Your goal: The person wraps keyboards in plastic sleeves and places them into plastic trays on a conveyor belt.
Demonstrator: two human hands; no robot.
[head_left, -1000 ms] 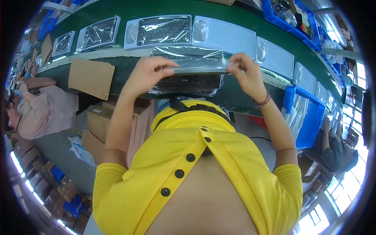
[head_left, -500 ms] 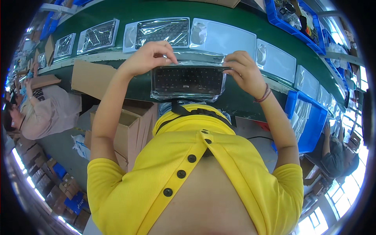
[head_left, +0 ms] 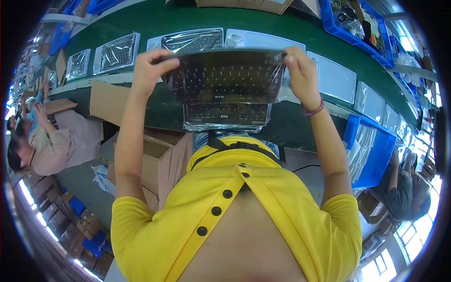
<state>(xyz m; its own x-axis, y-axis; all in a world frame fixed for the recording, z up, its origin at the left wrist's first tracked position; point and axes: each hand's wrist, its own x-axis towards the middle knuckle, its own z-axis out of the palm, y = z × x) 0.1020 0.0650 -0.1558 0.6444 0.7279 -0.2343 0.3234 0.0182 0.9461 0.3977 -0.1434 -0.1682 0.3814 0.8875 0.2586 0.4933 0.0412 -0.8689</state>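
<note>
My left hand (head_left: pixel 152 70) and my right hand (head_left: pixel 300 75) are closed on opposite ends of a black keyboard (head_left: pixel 221 77) with rows of pale key marks. Its far edge is raised, and motion blurs its outline. Clear plastic glints near its right end. Just below it, close to my waist, lies a second black keyboard (head_left: pixel 225 114) in clear plastic; the raised one hides its far part. Behind both, a white tray with a plastic-wrapped keyboard (head_left: pixel 192 39) is partly covered by the raised one.
Along the green bench (head_left: pixel 164 19) runs a row of white trays (head_left: pixel 333 80). A blue bin (head_left: pixel 373 150) stands at right, another blue bin (head_left: pixel 357 28) at far right. Cardboard boxes (head_left: pixel 159 155) sit left of my waist. A person (head_left: pixel 66 136) works at left, another person (head_left: pixel 406 192) at right.
Both hands have moved apart and now lift a black keyboard by its ends, above the one at my waist. Earlier they were pinching at the far edge of the plastic-covered keyboard.
</note>
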